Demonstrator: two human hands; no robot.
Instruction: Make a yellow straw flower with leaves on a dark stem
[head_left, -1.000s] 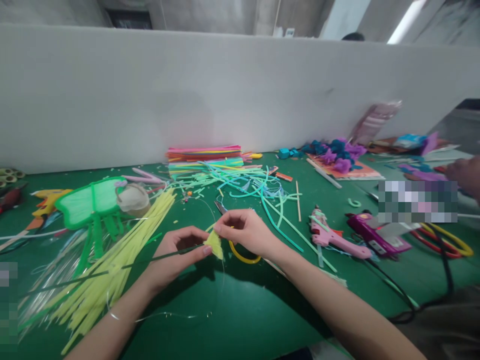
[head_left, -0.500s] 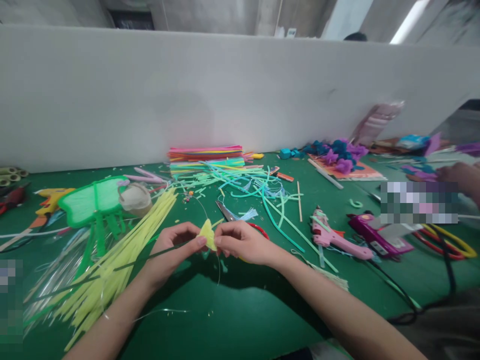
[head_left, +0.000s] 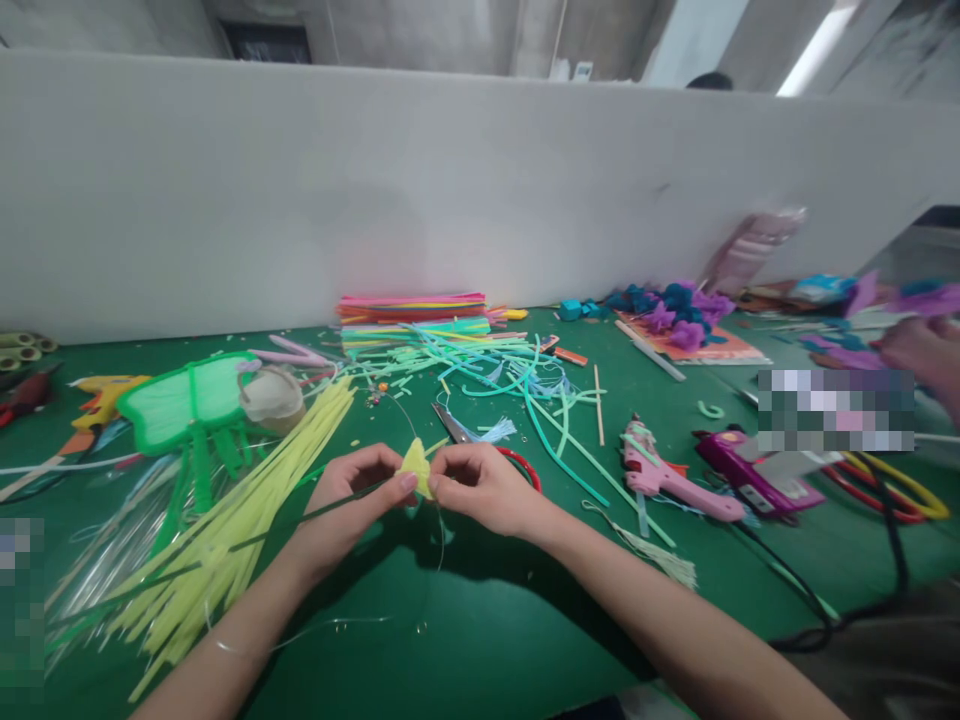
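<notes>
Pink glue gun [head_left: 671,478], scissors [head_left: 480,440], green butterfly [head_left: 186,402] — stacked coloured strips [head_left: 411,307]

Scissors [head_left: 480,440] half behind right hand [head_left: 480,487]

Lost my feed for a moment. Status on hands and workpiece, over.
Left hand and right hand both pinching the yellow tuft on a dark green stem. Scissors just behind; nothing blocking.

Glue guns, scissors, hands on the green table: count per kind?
Glue guns: 3, pink, purple, yellow
Scissors: 1
Hands: 3, left hand, right hand, co-worker's hand
Total: 7
</notes>
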